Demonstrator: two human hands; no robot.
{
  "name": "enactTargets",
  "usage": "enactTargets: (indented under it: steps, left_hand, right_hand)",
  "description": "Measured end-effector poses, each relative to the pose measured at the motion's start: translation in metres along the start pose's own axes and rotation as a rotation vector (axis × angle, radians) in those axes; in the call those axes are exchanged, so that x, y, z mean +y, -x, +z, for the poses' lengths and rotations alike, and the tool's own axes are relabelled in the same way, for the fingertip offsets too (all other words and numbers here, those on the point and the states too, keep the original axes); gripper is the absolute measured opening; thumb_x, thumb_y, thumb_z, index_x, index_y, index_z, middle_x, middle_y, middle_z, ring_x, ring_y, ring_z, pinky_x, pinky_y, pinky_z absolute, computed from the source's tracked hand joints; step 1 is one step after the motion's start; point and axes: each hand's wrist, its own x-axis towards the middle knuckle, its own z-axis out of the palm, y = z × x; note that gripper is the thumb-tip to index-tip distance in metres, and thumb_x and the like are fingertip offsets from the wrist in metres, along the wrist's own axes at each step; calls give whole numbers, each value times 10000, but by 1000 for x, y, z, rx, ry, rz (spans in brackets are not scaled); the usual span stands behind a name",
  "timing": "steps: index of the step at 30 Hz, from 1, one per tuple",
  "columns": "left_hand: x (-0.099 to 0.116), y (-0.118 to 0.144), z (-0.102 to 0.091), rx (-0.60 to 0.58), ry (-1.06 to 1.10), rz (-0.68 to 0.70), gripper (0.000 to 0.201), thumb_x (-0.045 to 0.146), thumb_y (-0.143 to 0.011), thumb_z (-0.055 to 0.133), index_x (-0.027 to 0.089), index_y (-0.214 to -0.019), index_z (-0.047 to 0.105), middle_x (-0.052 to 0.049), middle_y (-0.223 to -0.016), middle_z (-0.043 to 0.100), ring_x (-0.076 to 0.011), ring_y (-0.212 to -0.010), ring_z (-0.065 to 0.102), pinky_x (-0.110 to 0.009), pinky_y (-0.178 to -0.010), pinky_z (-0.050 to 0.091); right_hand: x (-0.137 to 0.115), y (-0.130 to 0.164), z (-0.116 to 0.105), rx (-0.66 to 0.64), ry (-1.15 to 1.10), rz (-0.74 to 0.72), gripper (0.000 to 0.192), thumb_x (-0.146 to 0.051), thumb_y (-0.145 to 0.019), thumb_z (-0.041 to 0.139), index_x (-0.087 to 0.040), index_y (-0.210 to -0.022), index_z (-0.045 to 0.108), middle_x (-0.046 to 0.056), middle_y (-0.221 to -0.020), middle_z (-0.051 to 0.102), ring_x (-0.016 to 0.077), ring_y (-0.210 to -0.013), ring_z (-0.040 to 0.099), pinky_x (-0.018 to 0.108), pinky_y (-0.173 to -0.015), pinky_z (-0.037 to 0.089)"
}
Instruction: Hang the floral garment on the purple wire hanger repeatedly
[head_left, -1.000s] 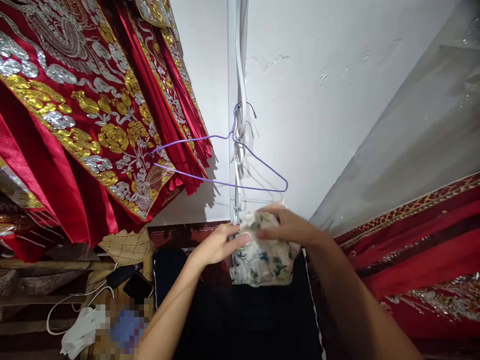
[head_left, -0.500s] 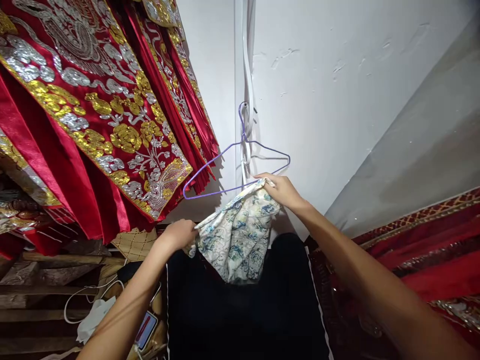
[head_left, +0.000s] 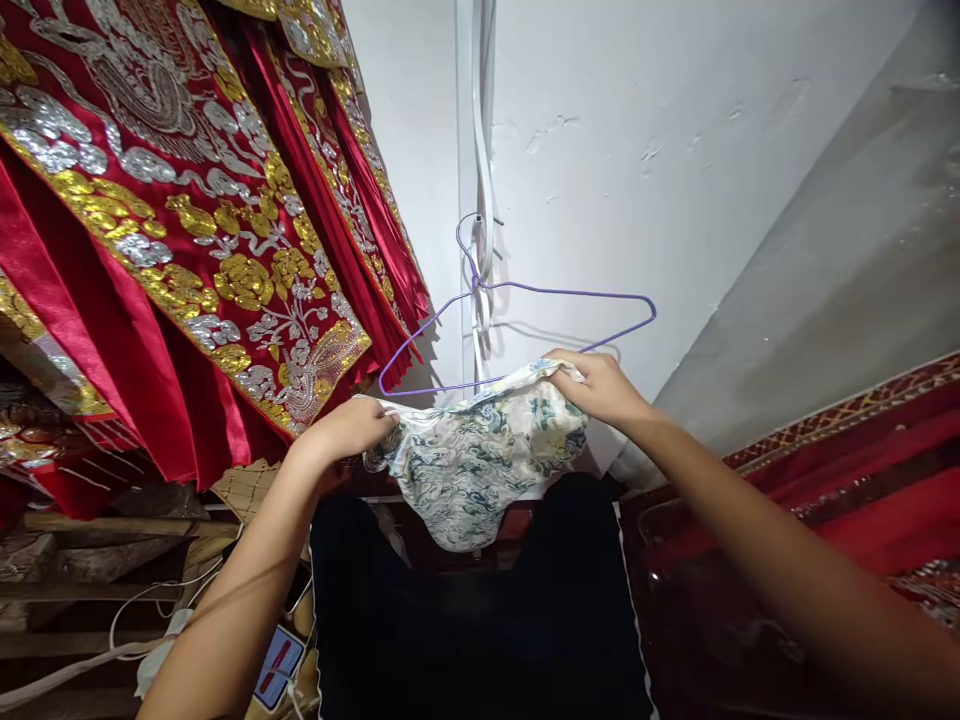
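I have the floral cloth [head_left: 474, 462] spread out between both hands now, where half a second ago it hung in a slanting, half-gathered bunch and a second ago it was a tight bundle pressed between my palms. My left hand [head_left: 351, 428] is closed on the cloth's left corner, fingers curled under the edge; my right hand [head_left: 596, 385] pinches the right corner, thumb on top. The top edge runs nearly level between them, and the middle sags below the fingers over something black [head_left: 480, 620]. I read this as the opening-out being done: the cloth is stretched wide enough to be laid over something.

Just above my fingertips hangs the purple wire hanger [head_left: 517, 335], hooked to the white strip [head_left: 480, 150] running up the wall. It has swung round since the last frame; its far end now reaches out past my right hand. Its lower wire sits just above the cloth's top edge, and I cannot tell whether they touch.

Left of my left hand hang red garments with gold and silver embroidery [head_left: 187, 230]. Below that wrist lie white cables [head_left: 112, 640]. I see no open container here, so nothing to report inside one.
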Motion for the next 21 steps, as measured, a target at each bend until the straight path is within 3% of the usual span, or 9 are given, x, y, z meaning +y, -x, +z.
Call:
enactTargets:
  steps: [2, 4, 6, 8, 13, 15, 17, 19, 21]
  left_hand:
    - [-2, -3, 2, 101, 21, 49, 291, 365, -894, 466, 175, -756, 637, -127, -888, 728, -281, -840, 684, -383, -803, 515]
    - [1, -4, 2, 305, 53, 139, 218, 288, -883, 464, 177, -777, 619, -145, -1060, 719, -293, -1015, 672, -398, -923, 504]
    - [7, -5, -2, 482, 104, 254, 192, 246, -897, 457, 182, -779, 594, -152, -1278, 657, -296, -1213, 603, -411, -1040, 465]
    - [14, -12, -7, 584, 168, 372, 165, 219, -925, 447, 181, -875, 600, -134, -1405, 587, -277, -1324, 532, -414, -1104, 425]
    - [21, -54, -11, 656, 292, 510, 341, 179, -944, 477, 162, -1279, 531, -126, -1261, 629, -219, -1152, 603, -384, -1026, 470]
    - [21, -68, -10, 687, 302, 526, 312, 185, -965, 462, 158, -1254, 577, -117, -1177, 639, -212, -1091, 611, -371, -992, 481]
    - [22, -73, -8, 712, 307, 549, 282, 189, -992, 426, 164, -1184, 630, -103, -1100, 640, -207, -1055, 611, -357, -969, 485]
    - [23, -71, -9, 736, 312, 563, 272, 198, -1008, 407, 172, -1113, 657, -95, -1063, 634, -204, -1036, 609, -345, -953, 485]
    - [24, -66, -12, 743, 291, 565, 254, 198, -1008, 413, 179, -1067, 659, -88, -1042, 625, -205, -1021, 603, -341, -941, 482]
  right_hand:
    - [-1, 1, 4, -10, -23, 15, 230, -263, -920, 509, -206, -919, 731, 15, -886, 755, 199, -828, 695, 253, -691, 466]
    - [-4, 1, 7, -8, -34, 26, 229, -283, -921, 517, -201, -907, 730, 15, -855, 747, 193, -790, 683, 253, -676, 462]
    - [-8, 1, 9, -11, -51, 42, 232, -297, -917, 525, -202, -901, 735, 16, -858, 748, 198, -795, 686, 257, -683, 469]
    - [-15, 1, 12, -18, -87, 58, 222, -300, -902, 538, -209, -901, 741, 17, -894, 757, 216, -847, 699, 267, -722, 490]
    - [-31, 6, 13, -45, -109, 93, 190, -274, -856, 561, -218, -897, 738, 21, -929, 760, 247, -910, 707, 305, -791, 517]
    - [-32, 10, 10, -21, -104, 78, 209, -274, -860, 555, -219, -935, 742, 29, -964, 757, 249, -928, 704, 313, -811, 518]
    - [-30, 13, 4, 60, -74, 79, 311, -276, -851, 568, -232, -1111, 732, 39, -992, 749, 246, -913, 700, 321, -808, 517]
    - [-25, 14, -7, 206, 18, 146, 570, -273, -815, 610, -254, -1385, 599, 40, -955, 738, 235, -827, 685, 327, -757, 509]
    - [-16, 12, -22, 358, 167, 243, 777, -283, -775, 656, -260, -1524, 449, 38, -901, 726, 235, -765, 659, 337, -720, 487]
